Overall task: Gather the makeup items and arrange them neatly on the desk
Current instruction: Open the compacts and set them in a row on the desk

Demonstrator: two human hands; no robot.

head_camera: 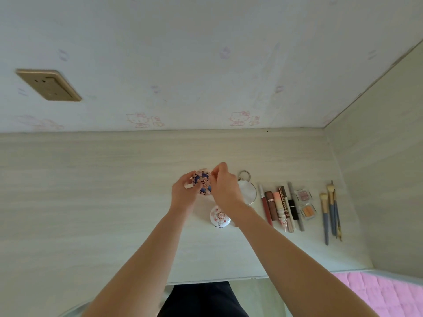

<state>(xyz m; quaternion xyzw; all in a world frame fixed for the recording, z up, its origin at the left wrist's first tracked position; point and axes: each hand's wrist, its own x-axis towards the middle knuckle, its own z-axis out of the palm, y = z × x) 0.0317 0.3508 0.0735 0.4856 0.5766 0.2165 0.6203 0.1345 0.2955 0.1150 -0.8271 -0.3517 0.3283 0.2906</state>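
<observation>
The desk [91,202] is pale matt wood grain, the mirror [248,191] glassy with a metal ring.

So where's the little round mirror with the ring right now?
The mirror lies flat on the desk, right of centre, partly hidden by the right hand, with the row of lipsticks on its right.

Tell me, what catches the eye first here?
Both hands, left hand and right hand, meet at mid-desk around a round pink-and-blue patterned compact. To their right lies a tidy row of lipstick tubes and brushes. A white floral compact sits nearer the person.
</observation>
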